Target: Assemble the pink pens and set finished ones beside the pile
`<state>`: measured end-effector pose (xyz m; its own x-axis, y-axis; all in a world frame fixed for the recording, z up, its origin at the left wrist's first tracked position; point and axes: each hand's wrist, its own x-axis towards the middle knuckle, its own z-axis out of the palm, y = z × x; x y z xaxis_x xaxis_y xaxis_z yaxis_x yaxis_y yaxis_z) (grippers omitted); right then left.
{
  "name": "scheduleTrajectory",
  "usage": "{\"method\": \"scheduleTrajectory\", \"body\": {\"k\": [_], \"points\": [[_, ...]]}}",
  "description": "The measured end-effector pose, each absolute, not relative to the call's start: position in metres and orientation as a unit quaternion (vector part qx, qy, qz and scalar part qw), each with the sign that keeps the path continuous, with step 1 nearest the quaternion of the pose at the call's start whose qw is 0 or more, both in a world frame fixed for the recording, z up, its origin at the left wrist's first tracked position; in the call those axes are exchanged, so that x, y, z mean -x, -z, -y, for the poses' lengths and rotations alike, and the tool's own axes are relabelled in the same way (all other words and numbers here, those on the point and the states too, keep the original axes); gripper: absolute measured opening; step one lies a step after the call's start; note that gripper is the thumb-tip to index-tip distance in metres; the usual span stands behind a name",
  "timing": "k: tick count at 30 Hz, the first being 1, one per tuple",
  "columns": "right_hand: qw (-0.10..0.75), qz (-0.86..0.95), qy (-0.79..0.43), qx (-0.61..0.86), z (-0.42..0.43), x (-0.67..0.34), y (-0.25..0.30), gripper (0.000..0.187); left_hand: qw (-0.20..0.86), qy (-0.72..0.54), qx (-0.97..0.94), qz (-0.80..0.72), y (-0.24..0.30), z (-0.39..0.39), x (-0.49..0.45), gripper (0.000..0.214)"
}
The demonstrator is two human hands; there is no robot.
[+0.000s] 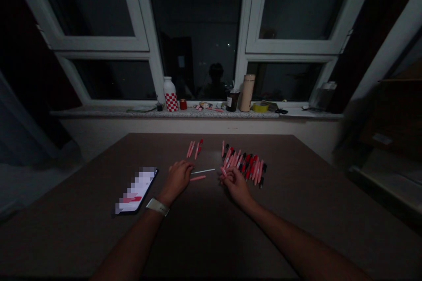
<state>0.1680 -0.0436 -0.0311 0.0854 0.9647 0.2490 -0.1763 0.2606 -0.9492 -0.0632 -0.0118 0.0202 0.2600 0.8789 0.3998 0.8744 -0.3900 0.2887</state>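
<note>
My left hand (180, 176) rests low over the table with its fingers curled together. A thin white stick (203, 171), like a pen refill, points right from its fingertips. Just below lies a pink pen barrel (198, 178), its left end close to the same hand. Whether the fingers grip either one is hidden. Between thumb and fingers, my right hand (236, 183) pinches a pink pen (223, 171), tilted. Beside that hand is a row of pink, red and black pens (253, 167). Several pink and red pens (195, 150) lie apart, beyond my left hand.
A phone (136, 191) with a lit screen lies on the brown table (198, 237), left of my left arm. The windowsill (148, 114) behind carries a checkered bottle (170, 94), a small red jar (183, 104), a dark cup (232, 100), a beige flask (247, 93) and yellow tape (260, 107).
</note>
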Motion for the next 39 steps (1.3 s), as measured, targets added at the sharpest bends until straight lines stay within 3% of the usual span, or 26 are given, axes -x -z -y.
{"method": "scheduleTrajectory", "body": {"k": [16,27,39], "points": [[0.521,0.611,-0.377,0.461,0.05,-0.173,0.016,0.009,0.092,-0.232,-0.799,-0.546,-0.007,-0.005,0.068,0.023],[0.462,0.613,-0.41,0.492,0.047,-0.176,0.015,0.009,0.17,-0.256,-0.773,-0.555,-0.009,-0.006,0.069,0.021],[0.445,0.639,-0.372,0.505,0.047,-0.174,0.014,0.007,0.139,-0.227,-0.792,-0.55,-0.003,-0.004,0.066,0.015]]}}
